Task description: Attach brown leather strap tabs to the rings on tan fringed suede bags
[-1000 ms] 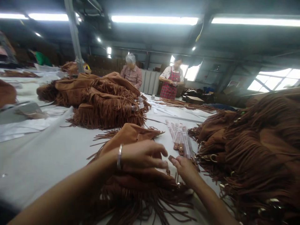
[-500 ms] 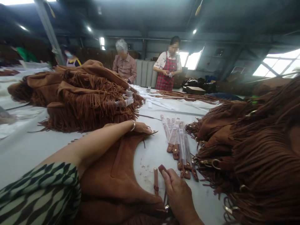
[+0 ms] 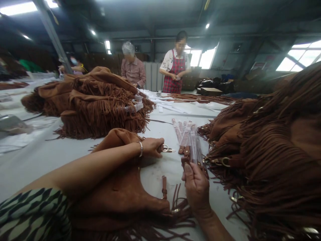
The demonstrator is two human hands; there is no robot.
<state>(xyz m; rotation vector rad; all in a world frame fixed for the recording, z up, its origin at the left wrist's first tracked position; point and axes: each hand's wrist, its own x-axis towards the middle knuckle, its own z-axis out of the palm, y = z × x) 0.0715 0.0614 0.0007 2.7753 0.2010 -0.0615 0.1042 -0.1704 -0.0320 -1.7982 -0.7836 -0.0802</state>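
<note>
A brown suede fringed bag [image 3: 125, 190] lies on the white table [image 3: 37, 157] in front of me. My left hand [image 3: 151, 147] reaches across it and grips the bag's far corner, where a metal clasp [image 3: 167, 149] sticks out. My right hand [image 3: 197, 185] is raised just right of the bag and pinches the end of a brown strap [image 3: 185, 161]. A short strap with a buckle [image 3: 164, 187] hangs beside the bag's edge.
A bundle of wrapped straps [image 3: 188, 139] lies past my right hand. Piles of fringed brown bags rise at the right [image 3: 271, 157] and at the far left [image 3: 100, 103]. Two people [image 3: 175, 67] stand at the table's far end, a third sits at left.
My left hand went from the bag's near side to its far corner and closed on it. My right hand lifted off the table with the strap end. The view tilted down.
</note>
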